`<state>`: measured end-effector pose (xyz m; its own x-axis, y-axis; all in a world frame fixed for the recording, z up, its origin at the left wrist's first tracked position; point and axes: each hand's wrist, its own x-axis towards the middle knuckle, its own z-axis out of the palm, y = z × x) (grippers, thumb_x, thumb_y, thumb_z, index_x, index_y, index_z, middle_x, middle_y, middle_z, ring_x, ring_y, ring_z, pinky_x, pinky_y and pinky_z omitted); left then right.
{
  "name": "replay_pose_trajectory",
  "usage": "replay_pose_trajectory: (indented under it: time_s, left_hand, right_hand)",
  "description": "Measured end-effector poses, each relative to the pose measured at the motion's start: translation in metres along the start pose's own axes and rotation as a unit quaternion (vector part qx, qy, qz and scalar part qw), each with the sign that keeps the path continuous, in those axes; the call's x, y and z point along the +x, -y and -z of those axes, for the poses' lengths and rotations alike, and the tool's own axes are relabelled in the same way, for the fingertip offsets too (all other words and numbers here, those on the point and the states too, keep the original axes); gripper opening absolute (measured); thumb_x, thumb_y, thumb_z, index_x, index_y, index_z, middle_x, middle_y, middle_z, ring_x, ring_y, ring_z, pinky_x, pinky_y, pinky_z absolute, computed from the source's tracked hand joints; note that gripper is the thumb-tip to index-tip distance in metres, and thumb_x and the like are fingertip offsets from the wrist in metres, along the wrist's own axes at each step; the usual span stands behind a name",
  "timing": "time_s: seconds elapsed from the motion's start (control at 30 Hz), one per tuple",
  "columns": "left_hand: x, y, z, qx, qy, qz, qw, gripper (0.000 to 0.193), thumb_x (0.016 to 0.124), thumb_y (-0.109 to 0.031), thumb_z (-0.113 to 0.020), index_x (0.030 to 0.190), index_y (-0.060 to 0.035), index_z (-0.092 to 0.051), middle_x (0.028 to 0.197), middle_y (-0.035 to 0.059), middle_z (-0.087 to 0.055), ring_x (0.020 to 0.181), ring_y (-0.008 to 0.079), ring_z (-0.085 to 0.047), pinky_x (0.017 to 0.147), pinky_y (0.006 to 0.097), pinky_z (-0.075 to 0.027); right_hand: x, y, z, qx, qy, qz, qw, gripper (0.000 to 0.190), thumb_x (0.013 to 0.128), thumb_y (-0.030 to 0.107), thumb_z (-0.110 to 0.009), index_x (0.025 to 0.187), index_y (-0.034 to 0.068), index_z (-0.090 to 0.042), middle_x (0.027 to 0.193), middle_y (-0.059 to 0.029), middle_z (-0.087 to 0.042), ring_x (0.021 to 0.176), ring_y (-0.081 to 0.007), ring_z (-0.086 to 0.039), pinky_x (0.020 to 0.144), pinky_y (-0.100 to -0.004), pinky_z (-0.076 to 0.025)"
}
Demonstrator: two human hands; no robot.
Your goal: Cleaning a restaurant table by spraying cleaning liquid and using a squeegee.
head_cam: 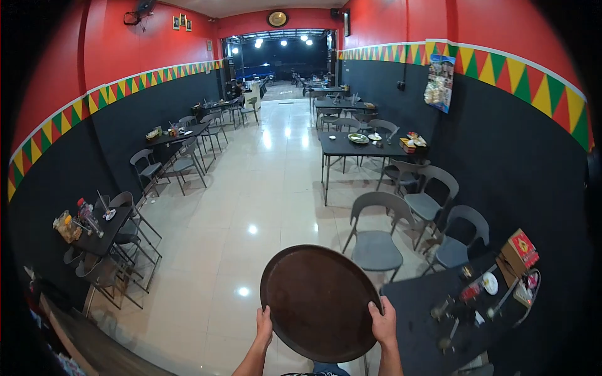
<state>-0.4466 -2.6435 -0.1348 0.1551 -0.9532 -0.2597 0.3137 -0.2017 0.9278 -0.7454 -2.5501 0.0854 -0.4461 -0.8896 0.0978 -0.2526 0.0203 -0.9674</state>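
Observation:
A large round brown serving tray [320,301] is held out in front of my body, its upper face bare. My left hand [264,324] grips the rim at the lower left, thumb up along the edge. On the opposite side my right hand [384,322] clasps the rim, with the thumb over the top. The fingers beneath the tray are hidden. Just right of my right hand is a dark table [414,301] bearing a red-and-brown box [519,251], a small white plate [490,283], glasses with straws and a crumpled tissue [479,318].
Grey chairs [378,239] stand around the right-hand tables. A farther table [343,146] carries a green plate [358,138] and small dishes. Along the left wall, another table [110,230] holds bottles and jars. The tiled floor [244,207] runs between the rows toward a person [239,87] near a counter.

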Motion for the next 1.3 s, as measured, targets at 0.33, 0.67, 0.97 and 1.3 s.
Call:
replay_pose_trajectory:
  time_s: [0.33, 0.67, 0.97, 1.3]
  left_hand:
    - [0.272, -0.102, -0.07, -0.103, -0.039, -0.063, 0.992, 0.041, 0.099, -0.03, -0.047, 0.124, 0.0016, -0.042, 0.126, 0.0147, -0.05, 0.116, 0.0232, -0.047, 0.102, 0.0351, -0.035]
    - [0.604, -0.125, -0.146, -0.032, 0.006, 0.013, 0.999, 0.041, 0.096, -0.031, -0.054, 0.123, -0.0026, -0.041, 0.12, 0.0128, -0.054, 0.111, 0.0208, -0.052, 0.091, 0.0354, -0.045]
    - [0.884, -0.184, -0.226, 0.088, 0.089, 0.042, 0.991, 0.052, 0.096, -0.029, -0.05, 0.138, -0.0075, -0.028, 0.118, 0.0126, -0.054, 0.11, 0.0244, -0.054, 0.088, 0.0486, -0.047]
    - [1.165, -0.22, -0.269, 0.063, 0.014, 0.102, 0.993, 0.053, 0.095, -0.027, -0.049, 0.143, -0.0092, -0.032, 0.127, 0.0134, -0.053, 0.109, 0.0255, -0.054, 0.088, 0.0392, -0.047]
  right_hand:
    - [0.304, 0.001, -0.136, 0.025, 0.231, -0.044, 0.972, 0.032, 0.096, 0.024, -0.05, 0.109, -0.003, -0.061, 0.09, -0.006, -0.066, 0.084, -0.0122, -0.056, 0.077, -0.0292, -0.046]
    - [0.561, -0.009, -0.291, -0.062, 0.109, 0.033, 0.992, 0.026, 0.092, 0.021, -0.054, 0.082, -0.003, -0.055, 0.063, 0.0005, -0.042, 0.064, -0.0083, -0.039, 0.056, -0.0268, -0.035]
    - [0.786, 0.013, -0.412, -0.006, 0.039, -0.003, 0.999, 0.029, 0.093, 0.02, -0.055, 0.075, -0.002, -0.05, 0.061, 0.0014, -0.04, 0.062, -0.0079, -0.035, 0.053, -0.0277, -0.033]
    - [1.069, 0.01, -0.567, -0.05, 0.094, 0.005, 0.994, 0.02, 0.091, 0.019, -0.058, 0.086, 0.0, -0.06, 0.058, -0.0048, -0.047, 0.057, -0.0099, -0.041, 0.052, -0.029, -0.037]
